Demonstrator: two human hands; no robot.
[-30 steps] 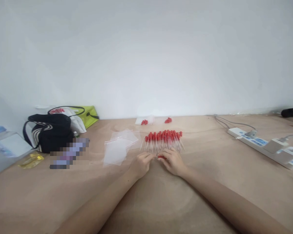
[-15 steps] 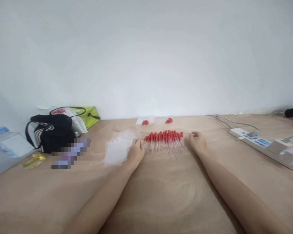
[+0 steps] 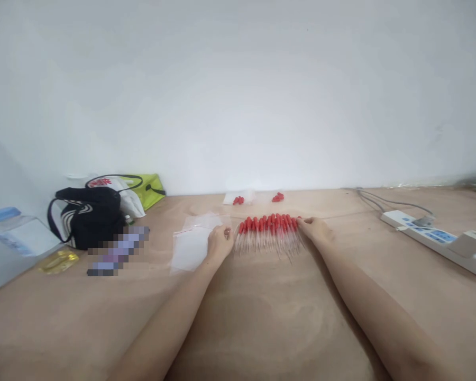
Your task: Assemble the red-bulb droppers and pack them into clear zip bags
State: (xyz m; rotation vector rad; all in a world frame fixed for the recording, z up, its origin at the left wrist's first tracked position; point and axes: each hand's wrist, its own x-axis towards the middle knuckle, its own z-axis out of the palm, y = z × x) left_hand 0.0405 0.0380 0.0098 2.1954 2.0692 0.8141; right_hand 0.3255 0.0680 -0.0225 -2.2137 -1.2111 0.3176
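Note:
A row of glass-like droppers [image 3: 267, 241] with red bulbs lies side by side on the wooden table, bulbs toward the wall and thin clear tips toward me. At the row's left end is my left hand [image 3: 219, 244], thumb and fingertips pinched together, just apart from the nearest bulb. Whatever it may hold is too small to make out. My right hand [image 3: 317, 230] closes its fingertips on the rightmost red bulb [image 3: 299, 219]. Partly behind my left hand, clear plastic zip bags [image 3: 190, 246] lie flat.
Two small groups of red bulbs [image 3: 238, 200] lie farther back near the wall. Leftward are a black bag [image 3: 89, 217], a lime-green bag [image 3: 153, 190], a blurred-out flat object [image 3: 119, 251] and yellow film [image 3: 58, 262]. A white power strip [image 3: 432, 233] with cables stands right.
My right hand has moved left to the row's right end and touches the last bulb. My left hand has drawn slightly left, away from the leftmost dropper. The view has shifted slightly.

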